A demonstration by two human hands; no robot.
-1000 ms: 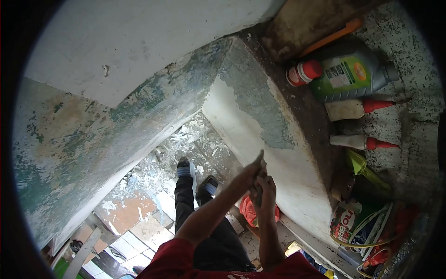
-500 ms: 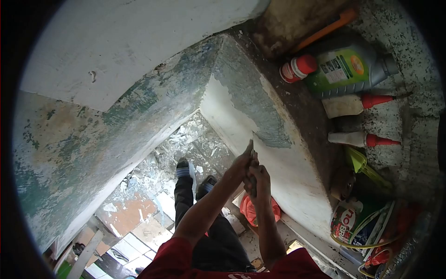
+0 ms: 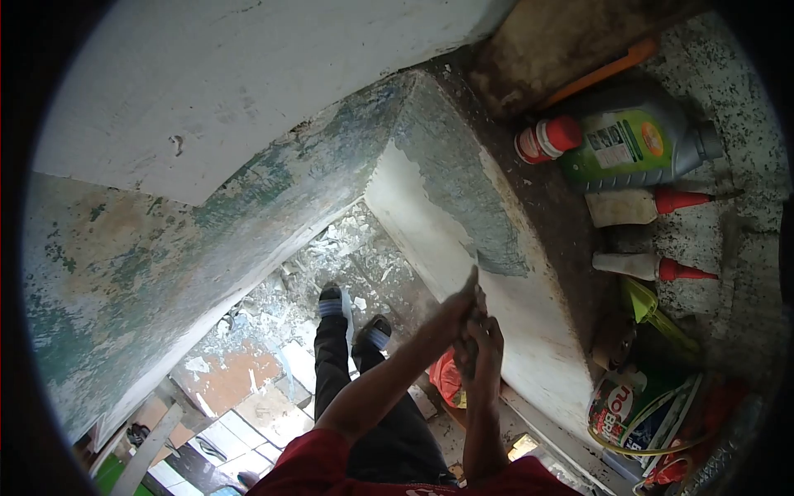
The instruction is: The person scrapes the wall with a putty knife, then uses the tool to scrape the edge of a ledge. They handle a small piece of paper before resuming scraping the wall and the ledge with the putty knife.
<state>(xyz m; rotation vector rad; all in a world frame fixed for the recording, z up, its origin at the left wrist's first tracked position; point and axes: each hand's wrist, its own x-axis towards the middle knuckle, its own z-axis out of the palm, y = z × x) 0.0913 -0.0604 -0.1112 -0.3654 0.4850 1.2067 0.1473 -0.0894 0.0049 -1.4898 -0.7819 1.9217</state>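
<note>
My left hand and my right hand are closed together, one just above the other, around a thin scraper. Only a sliver of its blade shows past my fingers; the handle is hidden. The tip meets the low wall at the line where white coating borders a rough grey-green bare patch. Below my hands, a red plastic bag is partly covered by my forearms.
On the ledge to the right lie a grey-green oil bottle, a red-capped small bottle, two red-nozzled tubes and a labelled bucket. Paint flakes and debris litter the floor around my feet. A peeling wall rises at left.
Both hands, still gripping the scraper, have moved right and slightly down in view, along the border of the bare patch. The whole view has shifted a little too.
</note>
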